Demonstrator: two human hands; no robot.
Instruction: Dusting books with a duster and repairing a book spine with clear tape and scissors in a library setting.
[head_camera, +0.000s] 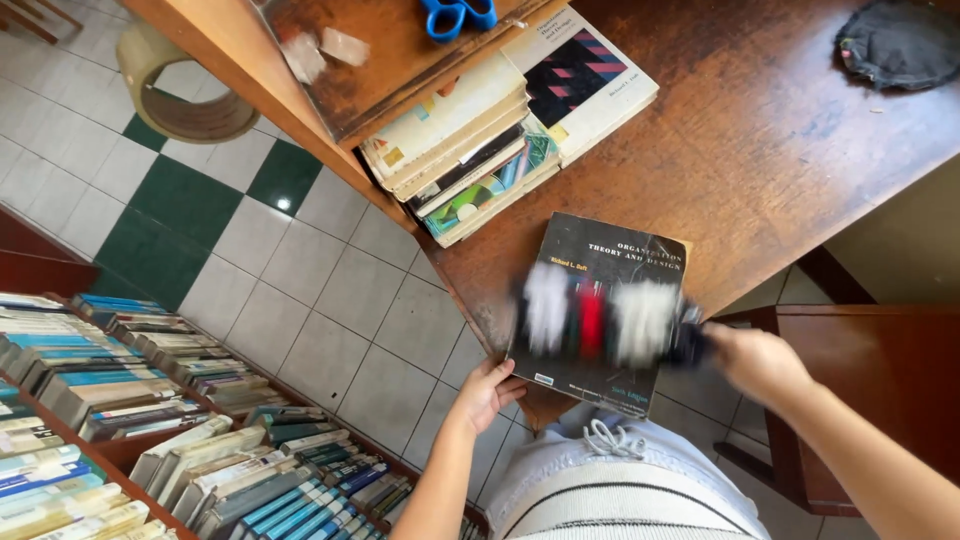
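My left hand (488, 391) grips the lower left corner of a dark hardcover book (612, 262) that lies on the near corner of the wooden table (770, 150). My right hand (755, 360) holds the black handle of a duster or brush (600, 318) with white and red tufts. The tufts are blurred with motion across the book's cover.
A stack of several books (480, 150) sits on the table beside a raised wooden ledge with blue scissors (457, 14). A dark cloth (897, 42) lies at the far right. Rows of books (150, 410) fill the tiled floor at left, near a tape roll (175, 90).
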